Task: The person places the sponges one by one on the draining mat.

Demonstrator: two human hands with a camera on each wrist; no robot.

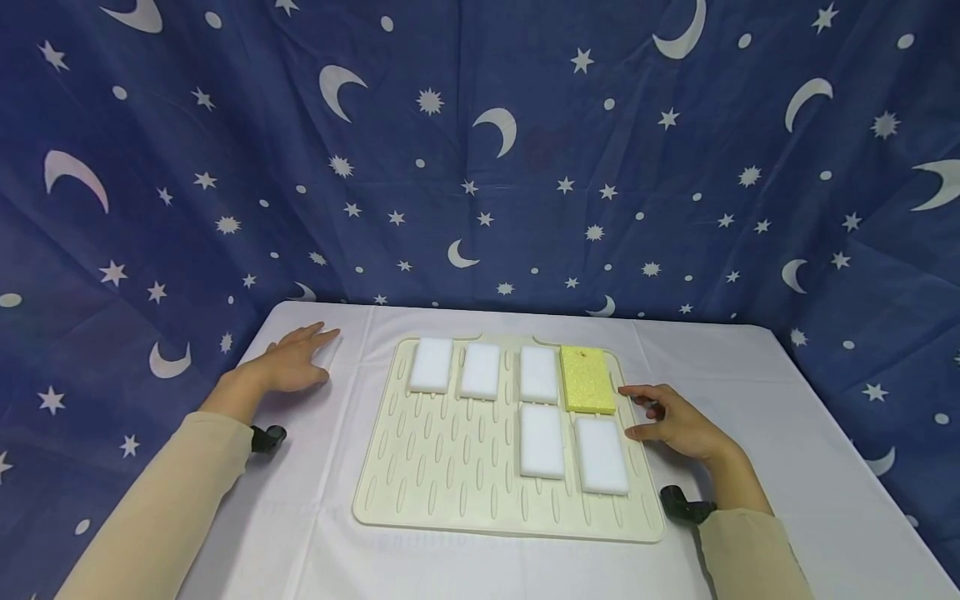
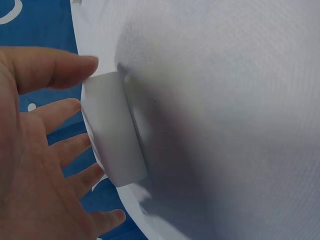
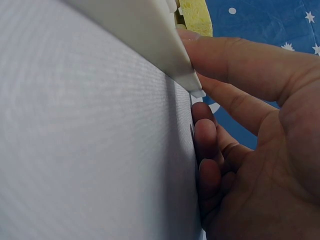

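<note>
My left hand [image 1: 296, 358] is over the left side of the table, fingers spread and mostly straight. In the left wrist view, its thumb and fingertips are right at the edges of a small white block [image 2: 115, 130], which is hard to pick out in the head view. My right hand [image 1: 678, 423] is at the right edge of a cream ribbed mat [image 1: 442, 483], thumb and index finger apart at the rim, the other fingers bent. Close by on the mat are a yellow sponge [image 1: 587, 380] and a white sponge block [image 1: 602, 456].
Several more white blocks, among them one at the back left [image 1: 431, 365], lie on the mat. A white cloth [image 1: 315, 533] covers the table. Behind it hangs a blue curtain [image 1: 525, 167] with moons and stars. Each wrist wears a black strap mount.
</note>
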